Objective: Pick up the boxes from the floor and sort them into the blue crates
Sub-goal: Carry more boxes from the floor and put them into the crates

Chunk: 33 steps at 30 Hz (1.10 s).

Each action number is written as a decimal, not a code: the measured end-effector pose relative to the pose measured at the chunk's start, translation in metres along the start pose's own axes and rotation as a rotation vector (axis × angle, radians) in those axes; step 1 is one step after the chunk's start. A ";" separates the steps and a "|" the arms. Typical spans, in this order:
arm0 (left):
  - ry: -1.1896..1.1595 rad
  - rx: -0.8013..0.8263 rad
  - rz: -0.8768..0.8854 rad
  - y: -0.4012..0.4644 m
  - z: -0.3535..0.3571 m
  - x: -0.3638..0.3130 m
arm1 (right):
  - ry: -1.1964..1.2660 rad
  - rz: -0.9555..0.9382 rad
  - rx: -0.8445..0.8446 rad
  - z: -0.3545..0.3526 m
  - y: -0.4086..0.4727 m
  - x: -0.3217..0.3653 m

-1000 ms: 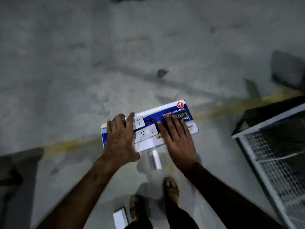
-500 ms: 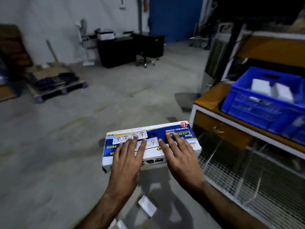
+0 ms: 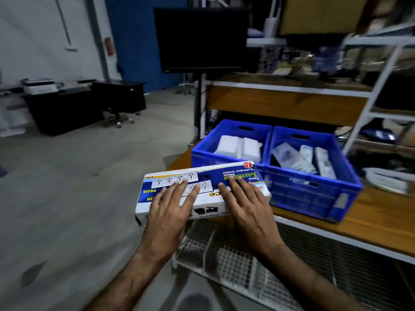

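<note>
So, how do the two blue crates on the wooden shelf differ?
The left crate holds plain white boxes; the right crate holds pale printed boxes. The left crate's front is partly hidden behind the extension socket box held by both hands; the right crate's front is mostly visible. Both are blue, open-topped, touching side by side.

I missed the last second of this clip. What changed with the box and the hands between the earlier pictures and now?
The extension socket box went from low over the floor up to bench height, and now sits just in front of the two blue crates. Nothing was let go. The left hand and right hand keep the same hold, fingers spread flat across its top; the thumbs are hidden.
</note>
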<state>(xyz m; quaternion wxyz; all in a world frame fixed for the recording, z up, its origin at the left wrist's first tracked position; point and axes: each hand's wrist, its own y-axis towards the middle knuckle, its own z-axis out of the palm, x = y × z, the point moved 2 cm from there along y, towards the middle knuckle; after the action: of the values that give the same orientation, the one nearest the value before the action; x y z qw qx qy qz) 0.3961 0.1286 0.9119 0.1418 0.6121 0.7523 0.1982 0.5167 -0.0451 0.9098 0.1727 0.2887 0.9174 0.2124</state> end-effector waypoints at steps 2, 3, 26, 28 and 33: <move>-0.027 -0.006 0.064 0.038 0.009 -0.027 | -0.015 0.071 -0.002 0.000 -0.002 -0.041; -0.041 -0.016 0.096 0.057 0.013 -0.039 | -0.025 0.105 -0.013 -0.001 -0.003 -0.060; -0.318 -0.033 0.698 0.492 0.195 -0.212 | -0.270 0.677 0.161 0.088 0.093 -0.346; -0.363 0.018 0.746 0.513 0.210 -0.228 | -0.285 0.744 0.169 0.099 0.103 -0.355; -0.403 0.141 0.745 0.543 0.256 -0.258 | -0.322 0.831 0.193 0.132 0.120 -0.376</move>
<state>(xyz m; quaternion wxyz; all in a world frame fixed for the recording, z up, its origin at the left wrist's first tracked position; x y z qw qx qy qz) 1.0372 0.0014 0.9350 0.1625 0.8765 0.4490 0.0607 0.9200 -0.1447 0.9296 0.1858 0.6765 0.7008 0.1296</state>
